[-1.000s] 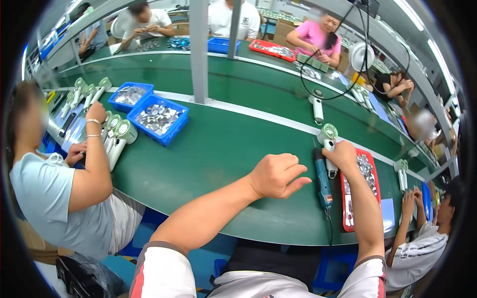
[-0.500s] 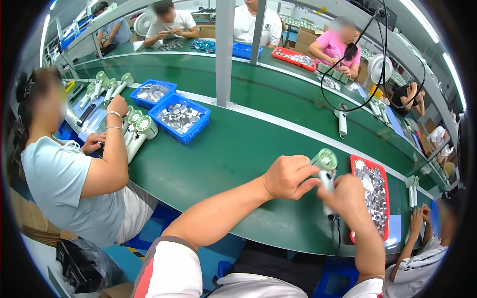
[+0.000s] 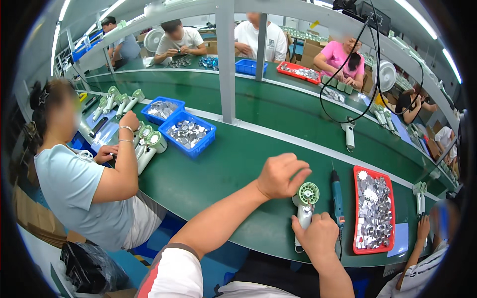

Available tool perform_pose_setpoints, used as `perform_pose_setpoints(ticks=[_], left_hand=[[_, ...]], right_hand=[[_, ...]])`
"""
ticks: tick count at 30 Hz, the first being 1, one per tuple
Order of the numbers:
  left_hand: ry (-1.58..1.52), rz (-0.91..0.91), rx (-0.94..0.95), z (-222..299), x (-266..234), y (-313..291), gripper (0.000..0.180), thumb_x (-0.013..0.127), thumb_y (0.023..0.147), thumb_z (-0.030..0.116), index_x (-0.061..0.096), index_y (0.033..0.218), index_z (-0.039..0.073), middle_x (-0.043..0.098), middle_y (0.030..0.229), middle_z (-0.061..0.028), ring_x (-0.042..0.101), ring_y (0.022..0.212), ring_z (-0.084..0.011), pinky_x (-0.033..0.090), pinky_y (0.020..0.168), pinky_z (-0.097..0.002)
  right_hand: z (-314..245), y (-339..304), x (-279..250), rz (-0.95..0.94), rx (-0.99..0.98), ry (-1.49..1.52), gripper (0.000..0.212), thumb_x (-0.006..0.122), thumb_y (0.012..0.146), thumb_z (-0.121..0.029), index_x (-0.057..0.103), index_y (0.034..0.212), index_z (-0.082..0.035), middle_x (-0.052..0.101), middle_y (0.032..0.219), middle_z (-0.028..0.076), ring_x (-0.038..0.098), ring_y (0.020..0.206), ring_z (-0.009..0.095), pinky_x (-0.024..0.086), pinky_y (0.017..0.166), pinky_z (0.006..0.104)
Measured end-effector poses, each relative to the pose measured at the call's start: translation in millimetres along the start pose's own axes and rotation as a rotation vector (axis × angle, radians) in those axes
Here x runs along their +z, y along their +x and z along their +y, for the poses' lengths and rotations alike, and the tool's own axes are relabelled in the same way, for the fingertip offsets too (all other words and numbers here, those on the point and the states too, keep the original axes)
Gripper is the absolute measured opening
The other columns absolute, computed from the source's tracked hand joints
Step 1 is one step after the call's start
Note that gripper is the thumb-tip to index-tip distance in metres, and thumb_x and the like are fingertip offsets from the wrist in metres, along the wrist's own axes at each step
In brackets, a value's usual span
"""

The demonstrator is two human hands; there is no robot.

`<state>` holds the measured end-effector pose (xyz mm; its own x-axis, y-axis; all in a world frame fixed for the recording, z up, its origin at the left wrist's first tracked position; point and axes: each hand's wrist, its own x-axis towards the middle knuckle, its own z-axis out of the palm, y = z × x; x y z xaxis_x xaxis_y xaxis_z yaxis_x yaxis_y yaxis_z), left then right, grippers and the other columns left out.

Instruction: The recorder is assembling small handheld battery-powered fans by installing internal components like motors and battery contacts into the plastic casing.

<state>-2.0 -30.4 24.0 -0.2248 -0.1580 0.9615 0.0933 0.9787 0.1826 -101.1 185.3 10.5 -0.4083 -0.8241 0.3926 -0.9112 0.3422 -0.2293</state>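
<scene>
My right hand (image 3: pixel 319 236) is wrapped round the white handle of a handheld fan (image 3: pixel 305 211), whose green round head points away from me. Just above and left of the fan head is my left hand (image 3: pixel 282 175), its fingers curled toward the thumb; anything small between them cannot be made out. To the right of the fan lies a teal electric screwdriver (image 3: pixel 337 196), bit pointing away and cable trailing toward the near edge. Beside it stands a red tray (image 3: pixel 356 218) heaped with small silvery metal pieces, some white star-shaped pieces among them.
Two blue bins (image 3: pixel 202 145) of metal pieces stand at the left, next to fans where a co-worker (image 3: pixel 79 184) sits. A metal post (image 3: pixel 226 69) rises behind the bench. Another fan (image 3: pixel 350 136) lies beyond the divider. A second co-worker (image 3: pixel 422 263) is at the right.
The fan has shifted left and toward me in my right hand, baring the screwdriver. My left hand stays raised but is now apart from the handle. The whole view has shifted slightly.
</scene>
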Motion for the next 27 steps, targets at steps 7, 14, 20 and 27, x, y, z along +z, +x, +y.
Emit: perform_pose_setpoints(ticks=[7, 14, 20, 27], left_hand=[[0.399, 0.271, -0.363, -90, -76, 66, 0.004, 0.082, 0.096, 0.007, 0.082, 0.095, 0.003, 0.071, 0.081, -0.0072, 0.065, 0.067, -0.0168, 0.052, 0.063, -0.0338], [1.149, -0.593, -0.906, -246, -268, 64, 0.022, 0.072, 0.093, 0.017, 0.086, 0.099, 0.002, 0.081, 0.109, -0.0277, 0.079, 0.109, -0.0465, 0.063, 0.096, -0.0559], [1.288, -0.937, -0.964, -288, -360, 31, 0.032, 0.075, 0.088, 0.001, 0.089, 0.115, 0.011, 0.082, 0.121, -0.0230, 0.079, 0.117, -0.0406, 0.063, 0.104, -0.0490], [1.334, -1.031, -0.923, -307, -366, 15, 0.028, 0.079, 0.084, 0.004, 0.090, 0.108, 0.012, 0.083, 0.120, -0.0213, 0.080, 0.114, -0.0401, 0.064, 0.100, -0.0500]], right_hand=[[20, -44, -34, 0.067, -0.009, 0.356, 0.028, 0.088, 0.097, -0.022, 0.079, 0.103, 0.004, 0.069, 0.078, 0.012, 0.067, 0.061, 0.026, 0.050, 0.056, 0.0391], [46, -91, 3, 0.196, -0.175, 0.538, 0.007, 0.072, 0.096, 0.000, 0.076, 0.091, -0.001, 0.061, 0.068, 0.009, 0.057, 0.054, 0.023, 0.041, 0.051, 0.0344], [37, -85, -15, 0.263, -0.178, 0.535, 0.015, 0.069, 0.105, -0.004, 0.079, 0.095, -0.001, 0.071, 0.077, 0.017, 0.065, 0.060, 0.036, 0.052, 0.056, 0.0426], [34, -78, -18, 0.212, -0.184, 0.536, 0.014, 0.068, 0.103, -0.002, 0.079, 0.094, 0.000, 0.068, 0.075, 0.016, 0.064, 0.059, 0.035, 0.052, 0.055, 0.0419]])
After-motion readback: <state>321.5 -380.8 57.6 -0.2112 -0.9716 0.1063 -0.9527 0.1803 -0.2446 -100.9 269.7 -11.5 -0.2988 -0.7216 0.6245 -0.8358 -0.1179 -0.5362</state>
